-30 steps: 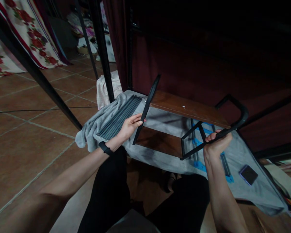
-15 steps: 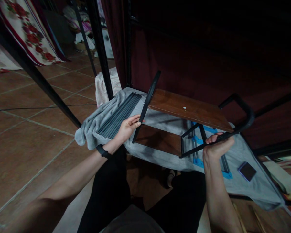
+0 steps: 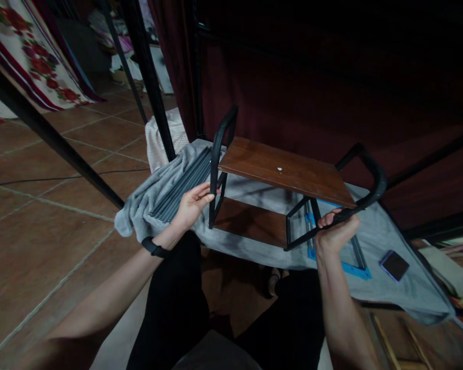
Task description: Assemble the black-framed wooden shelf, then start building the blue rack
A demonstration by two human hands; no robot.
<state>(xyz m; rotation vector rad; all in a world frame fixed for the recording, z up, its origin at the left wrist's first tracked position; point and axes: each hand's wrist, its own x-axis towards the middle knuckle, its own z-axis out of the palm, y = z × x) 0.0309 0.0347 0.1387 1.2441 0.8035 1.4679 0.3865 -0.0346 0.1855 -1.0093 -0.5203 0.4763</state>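
Note:
A small two-tier shelf rack [image 3: 285, 172] with brown wooden boards and black tube side frames stands on a grey cloth [image 3: 250, 247]. My left hand [image 3: 195, 205], below a black wristband [image 3: 154, 247], pinches the front tube of the left side frame. Around the lower part of the right side frame, my right hand [image 3: 337, 231] is closed in a grip. The upper board is raised above the lower board [image 3: 250, 223]. A small white spot shows on the upper board. Blue-cornered pieces [image 3: 357, 270] lie behind and beside my right hand.
Several dark grey rods [image 3: 183, 187] lie in a bundle left of the rack. A phone [image 3: 394, 265] rests on the cloth at right. Black posts [image 3: 148, 77] rise at left, and a dark red curtain [image 3: 293, 92] hangs behind.
The rack has turned, its left frame now showing as an open loop rather than edge-on. Its right end has shifted left. Both hands moved slightly left, still gripping the frames.

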